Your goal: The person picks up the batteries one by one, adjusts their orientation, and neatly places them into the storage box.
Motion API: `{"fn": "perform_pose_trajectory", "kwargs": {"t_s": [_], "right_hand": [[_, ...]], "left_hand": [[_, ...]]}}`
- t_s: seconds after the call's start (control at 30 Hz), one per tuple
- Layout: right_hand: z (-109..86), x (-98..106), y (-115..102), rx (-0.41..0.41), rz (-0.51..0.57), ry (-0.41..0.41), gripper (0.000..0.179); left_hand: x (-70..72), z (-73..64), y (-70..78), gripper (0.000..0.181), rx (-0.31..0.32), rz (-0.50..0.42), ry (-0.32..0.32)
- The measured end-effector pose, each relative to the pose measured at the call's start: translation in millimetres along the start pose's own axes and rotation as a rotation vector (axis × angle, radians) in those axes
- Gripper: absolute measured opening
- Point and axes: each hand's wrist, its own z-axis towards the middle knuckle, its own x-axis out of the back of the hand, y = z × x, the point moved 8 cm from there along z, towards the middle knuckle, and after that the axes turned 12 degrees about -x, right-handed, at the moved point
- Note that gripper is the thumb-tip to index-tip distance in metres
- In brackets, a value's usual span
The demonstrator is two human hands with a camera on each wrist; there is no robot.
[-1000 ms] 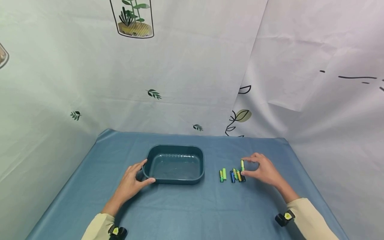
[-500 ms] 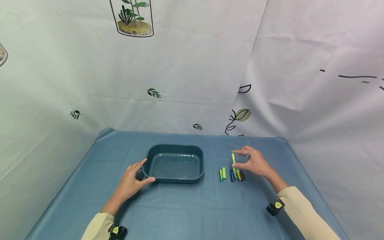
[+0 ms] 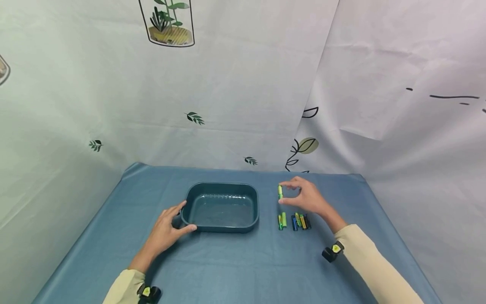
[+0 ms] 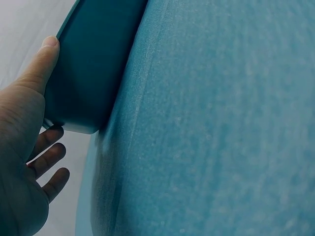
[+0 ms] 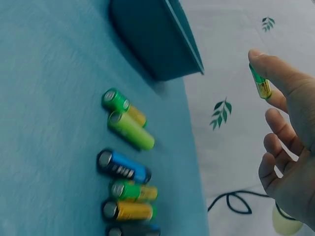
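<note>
A deep teal rectangular dish [image 3: 220, 229] stands on the cloth. My left hand [image 3: 162, 234] holds its left end, thumb on the near wall and index finger at the far rim; the remaining fingers hang beside it in the left wrist view. Between thumb and index finger, my right hand [image 3: 303, 196] pinches a green and yellow battery [image 3: 280, 192], raised to the right of the dish. Below it lie a green-gold battery [image 5: 124, 106] and a light green battery [image 5: 131, 130] side by side. Farther right is a row with a blue battery [image 5: 124, 166], a green-yellow battery [image 5: 134, 191], an orange-gold battery [image 5: 129, 210] and a dark battery [image 5: 134, 230].
A blue cloth [image 3: 235, 270] covers the table. Behind it and at both sides hangs a pale printed curtain [image 3: 235, 84]. Each wrist bears a small black camera, one on the left [image 3: 149, 294] and one on the right [image 3: 333, 251].
My right hand has lifted the green and yellow battery from the row and carried it left and up, towards the dish. The left hand and the dish have stayed put.
</note>
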Motion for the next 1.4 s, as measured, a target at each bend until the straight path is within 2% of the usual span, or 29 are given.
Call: {"fn": "perform_pose_trajectory", "kwargs": {"t_s": [0.17, 0.5, 0.83, 1.4], "right_hand": [[9.5, -1.8, -10.8, 0.004, 0.043, -0.004, 0.059], [30.9, -15.5, -28.6, 0.019, 0.063, -0.032, 0.059], [52.0, -30.7, -39.5, -0.014, 0.082, -0.057, 0.058], [69.7, -66.1, -75.6, 0.079, 0.141, -0.155, 0.057]], "left_hand": [[0.2, 0.9, 0.4, 0.095, -0.001, -0.001, 0.004], [0.8, 3.4, 1.5, 0.095, 0.004, -0.01, 0.0], [-0.1, 2.2, -1.2, 0.094, 0.01, -0.011, 0.005], [-1.4, 0.6, -2.9, 0.096, 0.021, -0.014, 0.0]]}}
